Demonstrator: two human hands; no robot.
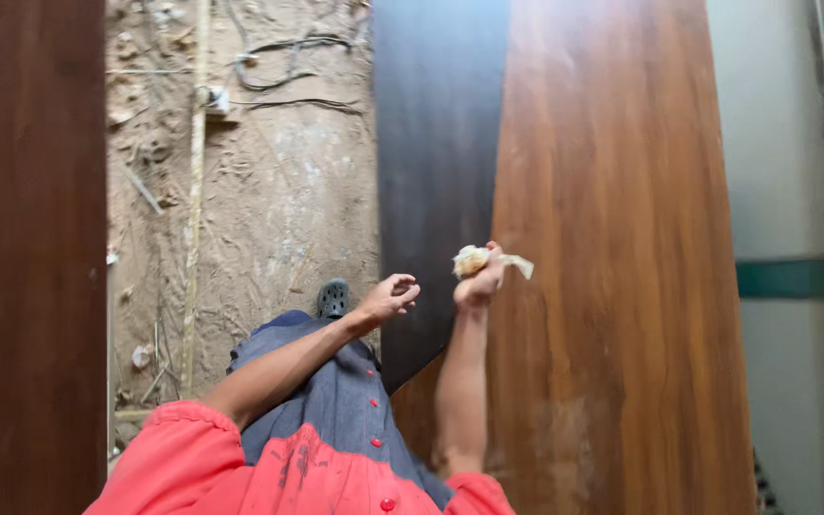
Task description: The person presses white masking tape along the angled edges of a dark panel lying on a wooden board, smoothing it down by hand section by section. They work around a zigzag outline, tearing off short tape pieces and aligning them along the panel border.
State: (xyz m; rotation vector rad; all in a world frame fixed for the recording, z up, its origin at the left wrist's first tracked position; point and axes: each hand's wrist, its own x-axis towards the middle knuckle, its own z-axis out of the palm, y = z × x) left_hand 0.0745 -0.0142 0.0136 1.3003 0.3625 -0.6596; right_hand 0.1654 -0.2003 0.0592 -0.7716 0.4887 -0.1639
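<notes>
The right hand [479,284] grips a crumpled rag [474,259] against the brown panel [612,286]; the left hand [391,296], beside it, hangs empty and half-curled. A loose grip could drop the rag.

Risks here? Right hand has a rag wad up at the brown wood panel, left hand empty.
1. The cloth wad sits pinched in the right hand with a loose tail; it may slip.
2. The brown panel leans steeply; pressing on it might shift it.
3. Cables and debris lie on the dirt floor: a possible trip hazard.
</notes>
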